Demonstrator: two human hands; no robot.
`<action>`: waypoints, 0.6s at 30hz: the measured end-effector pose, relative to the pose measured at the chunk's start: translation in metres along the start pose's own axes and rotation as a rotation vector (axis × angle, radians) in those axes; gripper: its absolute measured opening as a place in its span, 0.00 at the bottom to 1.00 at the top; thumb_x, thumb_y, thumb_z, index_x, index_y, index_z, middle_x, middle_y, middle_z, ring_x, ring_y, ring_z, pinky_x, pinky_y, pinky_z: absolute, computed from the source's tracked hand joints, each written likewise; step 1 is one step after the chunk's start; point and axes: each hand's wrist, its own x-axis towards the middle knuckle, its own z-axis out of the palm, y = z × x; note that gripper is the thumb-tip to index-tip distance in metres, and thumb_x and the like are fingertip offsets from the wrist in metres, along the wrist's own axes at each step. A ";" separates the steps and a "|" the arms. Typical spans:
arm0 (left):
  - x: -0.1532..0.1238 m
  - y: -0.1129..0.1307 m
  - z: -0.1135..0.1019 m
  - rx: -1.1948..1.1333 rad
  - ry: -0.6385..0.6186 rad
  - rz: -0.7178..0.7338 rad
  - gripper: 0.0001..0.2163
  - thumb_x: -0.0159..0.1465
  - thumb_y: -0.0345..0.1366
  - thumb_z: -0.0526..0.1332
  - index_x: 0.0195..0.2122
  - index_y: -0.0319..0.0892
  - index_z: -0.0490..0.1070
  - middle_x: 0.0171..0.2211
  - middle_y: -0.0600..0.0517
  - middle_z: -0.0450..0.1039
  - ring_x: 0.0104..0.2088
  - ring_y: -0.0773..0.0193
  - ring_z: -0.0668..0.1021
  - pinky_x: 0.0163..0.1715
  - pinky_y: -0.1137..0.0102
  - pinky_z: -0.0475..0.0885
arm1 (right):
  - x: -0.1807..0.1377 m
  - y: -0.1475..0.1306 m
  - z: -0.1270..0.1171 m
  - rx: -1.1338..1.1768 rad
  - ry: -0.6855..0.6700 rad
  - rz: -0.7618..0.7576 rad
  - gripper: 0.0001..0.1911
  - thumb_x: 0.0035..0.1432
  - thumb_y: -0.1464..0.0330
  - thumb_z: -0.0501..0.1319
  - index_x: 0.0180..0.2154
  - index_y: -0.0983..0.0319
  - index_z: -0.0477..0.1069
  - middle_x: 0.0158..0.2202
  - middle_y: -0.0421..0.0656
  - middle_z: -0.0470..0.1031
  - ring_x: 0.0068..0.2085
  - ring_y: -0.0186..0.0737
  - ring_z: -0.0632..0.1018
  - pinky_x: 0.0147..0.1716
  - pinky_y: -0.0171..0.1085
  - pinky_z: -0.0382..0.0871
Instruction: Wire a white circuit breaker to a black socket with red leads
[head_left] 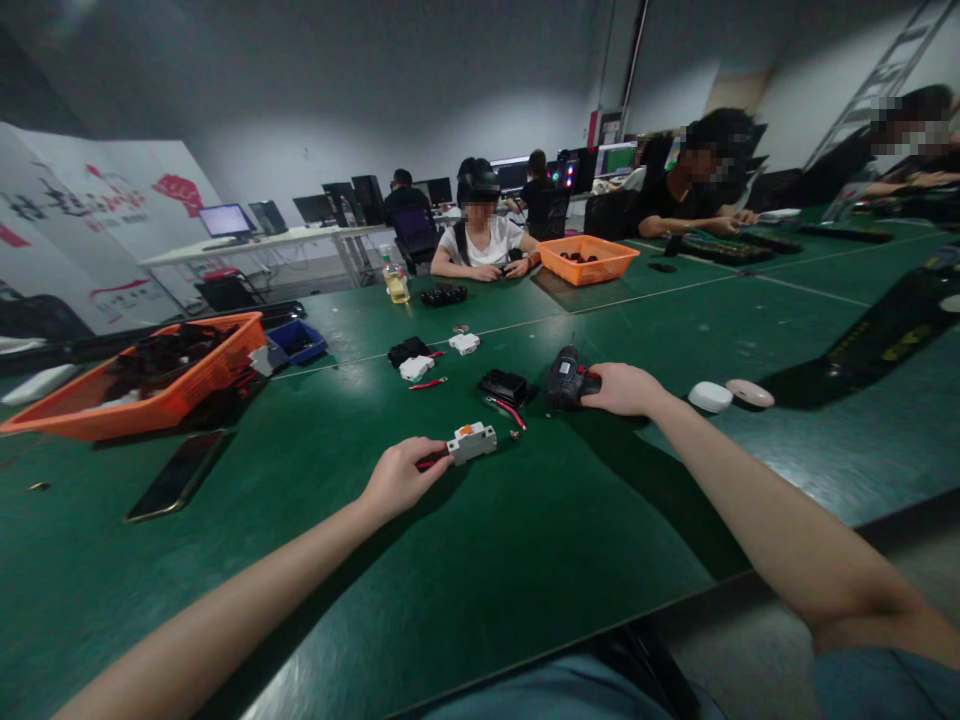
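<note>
My left hand (405, 475) is closed at the left end of a white circuit breaker (472, 443) with an orange lever, where a bit of red wire shows at the fingers. The breaker is at the middle of the green table. Farther right, my right hand (624, 388) is wrapped round the grip of a black cordless screwdriver (568, 378), whose bit points away from me. Between the hands lie a black plastic housing (504, 386) and a short red wire (512, 412). Beyond them sit two white parts like breakers (417, 368) and another red wire (428, 383).
An orange basket (217, 370) of dark parts, a blue bin (298, 342) and a phone (176, 475) are on the left. A white case (710, 397) lies right of my right hand. Across the table, a person (480, 240) sits near another orange basket (589, 262) and a bottle (395, 282).
</note>
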 end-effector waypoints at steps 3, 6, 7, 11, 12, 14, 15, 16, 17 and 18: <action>0.000 0.001 -0.001 -0.009 0.004 0.007 0.13 0.67 0.45 0.58 0.45 0.44 0.77 0.39 0.49 0.79 0.38 0.62 0.79 0.38 0.69 0.72 | 0.000 0.003 0.001 0.003 0.032 -0.046 0.23 0.51 0.52 0.63 0.41 0.63 0.73 0.40 0.51 0.77 0.38 0.49 0.78 0.34 0.40 0.68; 0.000 0.000 -0.001 -0.006 0.013 0.026 0.13 0.67 0.45 0.59 0.44 0.45 0.78 0.38 0.50 0.80 0.37 0.62 0.79 0.38 0.69 0.72 | -0.008 -0.003 0.002 -0.015 0.192 -0.167 0.27 0.51 0.59 0.64 0.51 0.66 0.70 0.50 0.57 0.72 0.48 0.55 0.75 0.45 0.47 0.69; 0.000 0.000 -0.001 -0.002 0.014 0.027 0.12 0.67 0.44 0.59 0.44 0.45 0.78 0.38 0.50 0.80 0.37 0.62 0.79 0.38 0.69 0.72 | -0.012 -0.009 0.002 -0.018 0.267 -0.224 0.29 0.51 0.61 0.63 0.54 0.67 0.68 0.55 0.58 0.68 0.52 0.58 0.72 0.50 0.50 0.67; -0.001 -0.002 0.000 0.004 0.008 0.011 0.12 0.67 0.43 0.59 0.44 0.44 0.77 0.38 0.50 0.80 0.37 0.63 0.78 0.38 0.69 0.72 | -0.031 -0.054 0.007 0.108 0.412 -0.502 0.25 0.56 0.70 0.59 0.56 0.64 0.66 0.59 0.55 0.65 0.59 0.58 0.67 0.59 0.54 0.61; -0.001 -0.002 0.000 0.005 0.009 0.007 0.12 0.66 0.43 0.60 0.44 0.44 0.77 0.38 0.50 0.79 0.37 0.63 0.78 0.39 0.69 0.72 | -0.034 -0.067 0.011 0.162 0.400 -0.552 0.22 0.58 0.71 0.57 0.55 0.63 0.68 0.57 0.54 0.67 0.58 0.55 0.68 0.58 0.53 0.63; -0.001 -0.002 0.000 0.012 0.009 0.004 0.12 0.66 0.43 0.60 0.44 0.44 0.77 0.38 0.50 0.79 0.37 0.63 0.78 0.39 0.69 0.72 | -0.037 -0.089 0.019 0.227 0.357 -0.627 0.19 0.61 0.70 0.56 0.53 0.61 0.70 0.55 0.53 0.69 0.55 0.53 0.70 0.56 0.53 0.66; -0.001 -0.002 0.000 0.019 0.009 0.007 0.12 0.67 0.43 0.59 0.44 0.44 0.77 0.38 0.50 0.79 0.37 0.63 0.78 0.39 0.69 0.72 | -0.038 -0.097 0.024 0.240 0.324 -0.658 0.18 0.62 0.69 0.56 0.53 0.61 0.70 0.54 0.53 0.69 0.55 0.53 0.71 0.55 0.53 0.67; -0.001 -0.002 0.000 0.032 0.007 0.014 0.12 0.67 0.43 0.59 0.44 0.44 0.77 0.38 0.50 0.79 0.38 0.63 0.78 0.39 0.69 0.71 | -0.038 -0.102 0.028 0.247 0.289 -0.687 0.17 0.63 0.69 0.55 0.53 0.61 0.71 0.54 0.52 0.70 0.54 0.52 0.72 0.54 0.52 0.68; -0.001 -0.002 -0.001 0.051 0.006 0.025 0.12 0.67 0.42 0.59 0.44 0.44 0.77 0.38 0.50 0.79 0.38 0.62 0.78 0.39 0.69 0.71 | -0.038 -0.106 0.031 0.251 0.253 -0.714 0.16 0.64 0.68 0.55 0.52 0.61 0.71 0.54 0.52 0.70 0.53 0.51 0.72 0.53 0.52 0.69; -0.001 -0.002 -0.001 0.072 0.005 0.038 0.12 0.67 0.42 0.59 0.44 0.44 0.77 0.38 0.50 0.79 0.37 0.62 0.78 0.38 0.69 0.71 | -0.037 -0.107 0.033 0.255 0.221 -0.738 0.15 0.65 0.68 0.55 0.51 0.61 0.72 0.53 0.51 0.71 0.52 0.50 0.73 0.52 0.51 0.69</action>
